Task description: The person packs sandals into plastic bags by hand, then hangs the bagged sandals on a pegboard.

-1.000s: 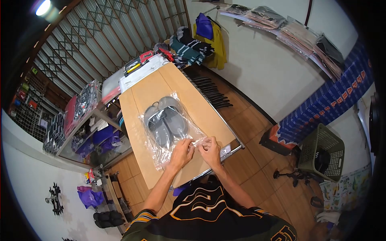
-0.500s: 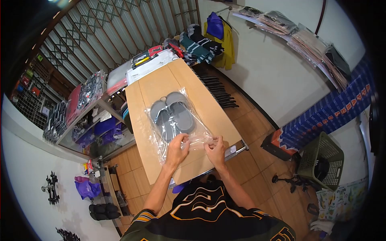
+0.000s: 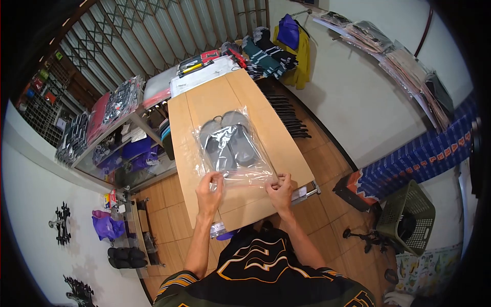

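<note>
A clear plastic bag [image 3: 245, 180] lies on the wooden tabletop [image 3: 245, 209] with a pair of grey slip-on sandals [image 3: 240, 146] inside it, side by side. A small dark ring shows at the sandals' far end. My left hand [image 3: 208, 192] pinches the near left corner of the bag. At the near right corner, my right hand [image 3: 279, 189] grips the bag's edge between thumb and fingers. The bag's near edge, with a faint reddish strip, stretches between both hands.
Papers and a yellow-handled tool [image 3: 190, 68] lie at the table's far end. Dark hangers [image 3: 284, 115] line its right side. A glass cabinet [image 3: 128, 148] with folded, bagged clothes stands left. On the floor at right are a long blue box [image 3: 409, 153] and a green basket [image 3: 409, 217].
My left hand has moved left to the bag's near left corner, pulling the near edge flatter. The sandals now lie straighter, side by side. The camera view has shifted slightly.
</note>
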A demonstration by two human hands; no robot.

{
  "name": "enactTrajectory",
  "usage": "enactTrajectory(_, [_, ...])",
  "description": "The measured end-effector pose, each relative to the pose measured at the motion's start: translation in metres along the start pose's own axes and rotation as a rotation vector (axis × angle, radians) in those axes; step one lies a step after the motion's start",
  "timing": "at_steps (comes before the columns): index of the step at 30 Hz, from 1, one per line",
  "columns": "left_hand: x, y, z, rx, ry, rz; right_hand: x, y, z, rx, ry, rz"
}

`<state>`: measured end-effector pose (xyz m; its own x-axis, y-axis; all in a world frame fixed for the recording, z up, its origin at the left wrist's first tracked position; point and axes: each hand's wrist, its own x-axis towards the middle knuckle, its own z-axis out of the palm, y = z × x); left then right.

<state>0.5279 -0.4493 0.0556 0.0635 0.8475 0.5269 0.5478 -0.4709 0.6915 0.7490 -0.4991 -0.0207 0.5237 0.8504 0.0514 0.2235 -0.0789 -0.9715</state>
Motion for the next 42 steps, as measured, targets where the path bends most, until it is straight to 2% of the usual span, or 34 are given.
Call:
enactTrajectory(5, [0.004, 0.003, -0.008, -0.069, 0.055, -0.046, -0.001, 0.001, 0.0, -0.019, 0.006, -0.019])
enactTrajectory(8, [-0.019, -0.004, -0.006, 0.025, -0.037, -0.013, -0.002, -0.001, 0.0, 0.062, 0.002, 0.023])
enactTrajectory(10, [-0.04, -0.01, -0.003, 0.07, -0.081, -0.032, -0.004, -0.012, -0.003, -0.01, 0.022, -0.054])
enactTrajectory(14, [-0.072, -0.028, 0.001, 0.08, -0.071, -0.172, -0.004, -0.01, -0.002, -0.005, 0.013, -0.09])
enactTrajectory(18, [-0.063, -0.015, -0.009, 0.006, -0.036, -0.316, -0.006, -0.016, -0.005, -0.002, -0.022, -0.041])
enactTrajectory(20, [-0.048, -0.012, -0.016, 0.063, 0.075, -0.117, -0.005, -0.015, -0.005, -0.013, -0.036, -0.034])
enactTrajectory(26, [-0.005, -0.002, -0.043, 0.086, 0.216, -0.045, -0.004, -0.004, -0.004, 0.065, -0.039, -0.029])
enactTrajectory(30, [0.012, 0.011, -0.055, 0.099, 0.276, 0.046, -0.004, -0.005, -0.005, 0.004, -0.036, -0.029])
enactTrajectory(35, [0.006, 0.023, -0.051, 0.06, 0.169, 0.122, -0.005, 0.001, -0.001, 0.14, 0.005, -0.049])
enactTrajectory(38, [-0.01, 0.035, -0.043, 0.05, 0.106, 0.105, -0.014, -0.002, -0.007, 0.056, 0.039, -0.091])
enactTrajectory(40, [-0.023, 0.038, -0.035, 0.011, 0.108, 0.114, -0.023, -0.005, -0.01, -0.12, -0.016, -0.097])
enactTrajectory(42, [-0.038, 0.037, -0.031, 0.015, 0.02, 0.089, -0.034, -0.014, -0.003, -0.095, -0.006, -0.162])
